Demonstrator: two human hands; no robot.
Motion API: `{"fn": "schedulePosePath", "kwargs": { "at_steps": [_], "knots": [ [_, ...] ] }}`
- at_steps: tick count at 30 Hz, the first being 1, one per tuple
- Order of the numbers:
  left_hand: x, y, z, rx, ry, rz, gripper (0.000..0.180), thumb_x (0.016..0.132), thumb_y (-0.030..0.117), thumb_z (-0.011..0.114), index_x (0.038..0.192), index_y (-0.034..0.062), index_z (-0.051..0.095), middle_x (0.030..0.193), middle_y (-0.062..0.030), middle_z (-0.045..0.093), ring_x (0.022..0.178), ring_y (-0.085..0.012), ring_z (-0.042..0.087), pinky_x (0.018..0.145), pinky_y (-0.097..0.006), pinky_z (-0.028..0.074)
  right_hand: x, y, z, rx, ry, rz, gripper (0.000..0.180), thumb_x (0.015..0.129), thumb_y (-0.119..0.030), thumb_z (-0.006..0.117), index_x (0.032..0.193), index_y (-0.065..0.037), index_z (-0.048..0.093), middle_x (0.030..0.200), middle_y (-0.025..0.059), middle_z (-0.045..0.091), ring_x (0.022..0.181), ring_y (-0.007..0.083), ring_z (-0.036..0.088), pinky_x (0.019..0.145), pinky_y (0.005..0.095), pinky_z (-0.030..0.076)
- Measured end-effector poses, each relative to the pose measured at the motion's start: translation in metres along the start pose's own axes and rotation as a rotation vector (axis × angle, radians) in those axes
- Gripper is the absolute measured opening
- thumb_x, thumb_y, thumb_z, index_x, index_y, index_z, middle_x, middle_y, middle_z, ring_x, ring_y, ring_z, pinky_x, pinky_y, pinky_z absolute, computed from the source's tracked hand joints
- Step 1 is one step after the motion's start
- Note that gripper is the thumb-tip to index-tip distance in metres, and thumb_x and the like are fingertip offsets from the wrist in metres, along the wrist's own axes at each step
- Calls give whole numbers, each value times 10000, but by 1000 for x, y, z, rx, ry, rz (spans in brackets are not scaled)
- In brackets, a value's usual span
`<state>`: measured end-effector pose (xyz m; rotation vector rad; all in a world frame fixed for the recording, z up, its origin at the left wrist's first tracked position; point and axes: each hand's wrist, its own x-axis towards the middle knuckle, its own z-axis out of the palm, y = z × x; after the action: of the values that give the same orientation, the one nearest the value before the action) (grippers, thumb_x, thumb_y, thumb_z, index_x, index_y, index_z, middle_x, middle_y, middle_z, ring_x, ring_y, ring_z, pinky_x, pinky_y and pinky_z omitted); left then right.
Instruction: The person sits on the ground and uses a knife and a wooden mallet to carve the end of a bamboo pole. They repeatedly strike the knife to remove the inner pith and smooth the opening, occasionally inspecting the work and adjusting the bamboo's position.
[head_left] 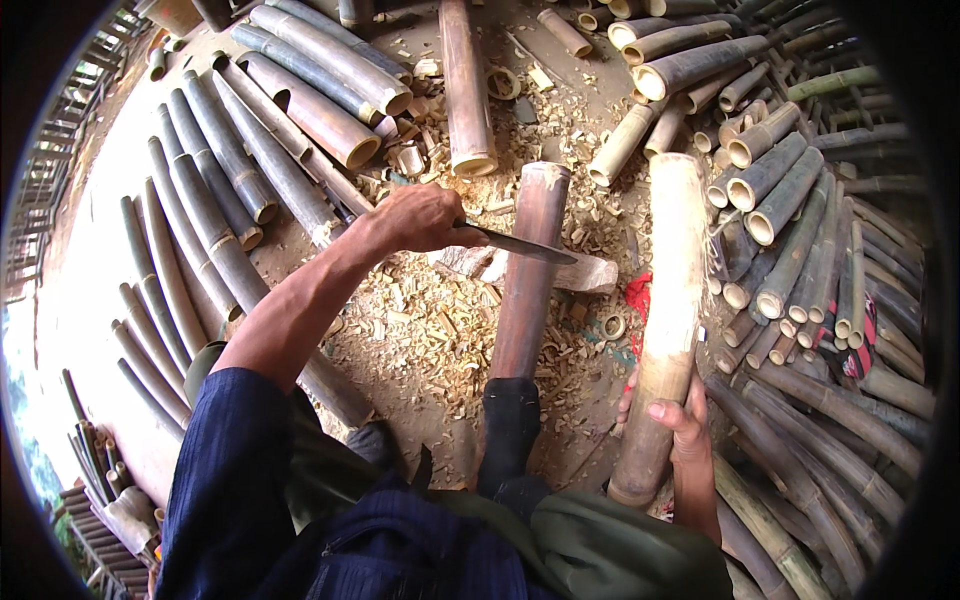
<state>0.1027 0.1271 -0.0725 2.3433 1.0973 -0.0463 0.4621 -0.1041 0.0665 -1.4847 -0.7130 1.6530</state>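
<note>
I have the pale bamboo tube (pixel 672 280) in the fingers of the right hand (pixel 690 425), wrapped on its lower part, thumb in front; most of its length stretches away beyond them. To the left of these fingers, a brown bamboo tube (pixel 522 310) leans over a pale block (pixel 597 275), and its near end meets a black covering (pixel 508 430), perhaps on a leg. The fingers of the left hand (pixel 425 217) are closed around the handle of a knife (pixel 525 247), whose blade points rightward from them, across the brown tube; whether it touches, I cannot tell. The step seems to be shaving bamboo, so I would steady the tube first, lay the blade flat, and stroke away from the right fingers. Curled shavings (pixel 440 340) are scattered below the left fingers.
</note>
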Motion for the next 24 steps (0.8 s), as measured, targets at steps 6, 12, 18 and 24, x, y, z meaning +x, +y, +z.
{"fn": "schedulePosePath", "kwargs": {
  "at_steps": [6, 12, 18, 24],
  "knots": [
    [0, 3, 2, 10, 3, -5, 691, 900, 721, 637, 730, 58, 734, 544, -86, 600, 502, -240, 618, 482, -418, 500, 9, -22, 8, -85, -43, 30, 900, 699, -223, 763, 1466, 24, 362, 1061, 161, 613, 818, 277, 697, 704, 416, 629],
    [-12, 0, 12, 110, 38, -19, 652, 909, 693, 653, 708, 78, 727, 505, -47, 558, 436, -184, 541, 425, -387, 447, 25, -79, 23, -309, -31, -236, 919, 768, -200, 745, 1540, 25, 299, 1197, 164, 591, 917, 234, 665, 772, 363, 609],
    [6, 7, 15, 83, 48, 12, 638, 895, 707, 661, 704, 103, 734, 493, 1, 524, 411, -145, 460, 406, -354, 382, 104, -13, 26, -1078, 37, -389, 752, 800, -216, 780, 1414, 44, 431, 1241, 185, 626, 1060, 261, 668, 960, 392, 567],
    [-5, -8, 12, 101, -72, -55, 700, 897, 760, 609, 763, 81, 716, 535, -26, 560, 450, -171, 527, 417, -359, 425, 93, -190, 57, -942, -166, -373, 783, 790, -333, 847, 1397, 14, 496, 1269, 203, 640, 1025, 279, 695, 886, 372, 592]
  ]
}}
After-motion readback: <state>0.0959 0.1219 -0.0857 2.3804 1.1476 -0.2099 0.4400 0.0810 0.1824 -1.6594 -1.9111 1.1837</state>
